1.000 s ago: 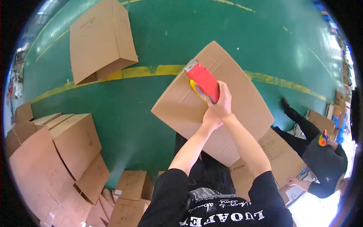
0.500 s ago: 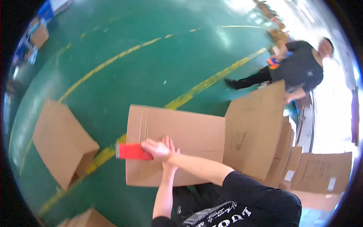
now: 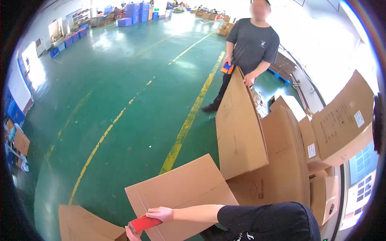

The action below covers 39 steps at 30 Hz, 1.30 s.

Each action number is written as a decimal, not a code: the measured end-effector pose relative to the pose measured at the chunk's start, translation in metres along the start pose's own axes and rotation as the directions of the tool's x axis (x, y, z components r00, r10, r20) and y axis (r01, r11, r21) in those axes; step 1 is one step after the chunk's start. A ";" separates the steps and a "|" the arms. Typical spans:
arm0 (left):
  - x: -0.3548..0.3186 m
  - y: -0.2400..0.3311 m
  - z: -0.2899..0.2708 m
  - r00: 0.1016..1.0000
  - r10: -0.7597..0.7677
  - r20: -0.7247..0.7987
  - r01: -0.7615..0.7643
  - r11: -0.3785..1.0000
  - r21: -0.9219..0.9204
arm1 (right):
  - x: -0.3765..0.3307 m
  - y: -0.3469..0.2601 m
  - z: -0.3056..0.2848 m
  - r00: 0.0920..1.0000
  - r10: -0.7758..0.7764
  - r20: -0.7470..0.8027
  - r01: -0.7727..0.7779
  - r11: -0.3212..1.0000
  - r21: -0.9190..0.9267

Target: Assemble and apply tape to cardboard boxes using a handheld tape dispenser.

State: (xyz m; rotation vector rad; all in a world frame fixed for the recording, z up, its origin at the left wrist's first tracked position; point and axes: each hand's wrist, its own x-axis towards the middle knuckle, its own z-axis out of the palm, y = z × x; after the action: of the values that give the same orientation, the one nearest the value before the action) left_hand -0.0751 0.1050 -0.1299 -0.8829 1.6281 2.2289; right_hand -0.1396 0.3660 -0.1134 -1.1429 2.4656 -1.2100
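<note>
A red tape dispenser point(image 3: 145, 223) is gripped in my right hand point(image 3: 159, 213), over the near left part of a flat-sided brown cardboard box point(image 3: 183, 188). At the dispenser's front end is my left hand point(image 3: 132, 233), fingers bent close against it; the lower edge cuts off most of this hand. What those fingers pinch, if anything, is too small to make out. The box lies in front of my body, a seam running across its upper side and crease lines along its left end.
Another box point(image 3: 86, 225) stands at the lower left. Ahead right, a co-worker point(image 3: 255, 44) holds an orange-and-blue tape dispenser point(image 3: 227, 68) and a large cardboard sheet point(image 3: 240, 128). More cardboard point(image 3: 281, 156) leans at my right. Yellow lines point(image 3: 189, 116) mark the green floor.
My left hand has gone from the box top to the dispenser's front end. The view has swung up, so box and hands sit lower. The co-worker's cardboard now stands separate from the leaning stack.
</note>
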 end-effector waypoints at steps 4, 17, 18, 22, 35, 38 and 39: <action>0.013 0.037 0.016 0.965 -0.131 0.229 0.134 0.991 -0.001 | 0.004 0.002 -0.002 0.998 -0.024 -0.060 0.023 1.000 -0.016; 0.027 0.043 0.010 0.984 -0.004 0.178 -0.012 0.996 0.086 | 0.006 0.005 -0.008 1.000 -0.029 -0.009 0.029 0.999 -0.043; 0.027 0.044 0.008 0.985 0.036 0.170 -0.067 0.981 0.181 | 0.006 0.003 -0.009 1.000 -0.007 0.029 0.008 1.000 -0.027; 0.039 0.039 -0.010 0.975 0.156 0.159 -0.209 0.889 0.407 | 0.008 -0.005 -0.017 0.998 0.014 0.061 -0.013 1.000 -0.016; 0.049 0.048 -0.019 0.954 0.197 0.225 -0.289 0.799 0.527 | 0.018 -0.019 -0.034 0.985 0.070 0.159 -0.074 0.997 0.018; 0.047 0.051 -0.018 0.955 0.213 0.205 -0.289 0.820 0.493 | 0.022 -0.017 -0.035 0.989 0.045 0.141 -0.048 0.999 0.014; 0.047 0.051 -0.019 0.956 0.215 0.201 -0.290 0.808 0.512 | 0.023 -0.016 -0.034 0.992 0.018 0.122 -0.019 1.000 0.008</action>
State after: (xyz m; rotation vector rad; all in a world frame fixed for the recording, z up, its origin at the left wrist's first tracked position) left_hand -0.1328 0.0619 -0.1221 -0.3697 2.2427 1.7513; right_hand -0.1614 0.3647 -0.0752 -1.1531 2.3724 -1.1108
